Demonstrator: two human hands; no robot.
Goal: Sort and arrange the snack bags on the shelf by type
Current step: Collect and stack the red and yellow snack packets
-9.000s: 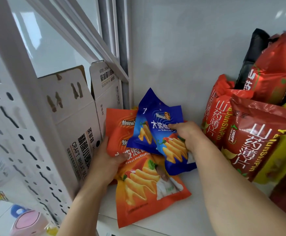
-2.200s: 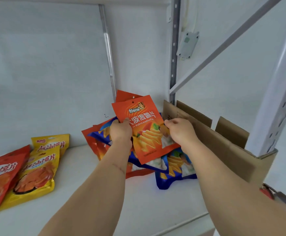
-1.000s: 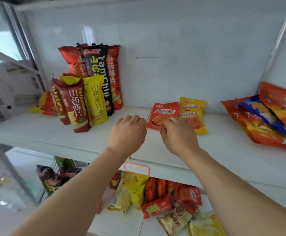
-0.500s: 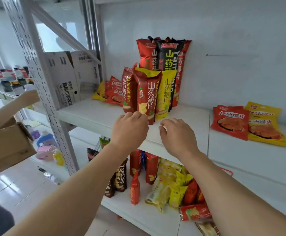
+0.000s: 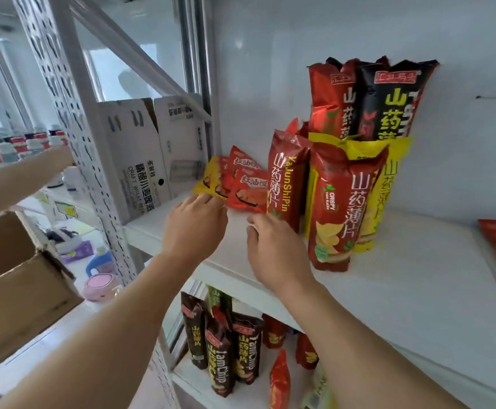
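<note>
Now both hands empty over shelf (image 5: 403,278) front edge, fingers loosely curled: left hand (image 5: 195,224) nearly touching small red and yellow packets (image 5: 241,184) heaped at back-left corner, right hand (image 5: 273,252) beside upright yam chip bags (image 5: 336,208). Likely next: gathering stray packets by type.

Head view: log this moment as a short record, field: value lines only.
left hand: empty, fingers curled, reaching toward the small flat bags
right hand: empty, fingers curled, beside the front red yam chip bag
small flat bags: red and yellow, lying in the shelf's back left corner
tall yam chip bags: red, yellow and black, standing in a cluster against the back wall
upper shelf: white, mostly bare at front
lower shelf bags: dark and red yam chip bags, upright
white carton: left of the shelf post
</note>
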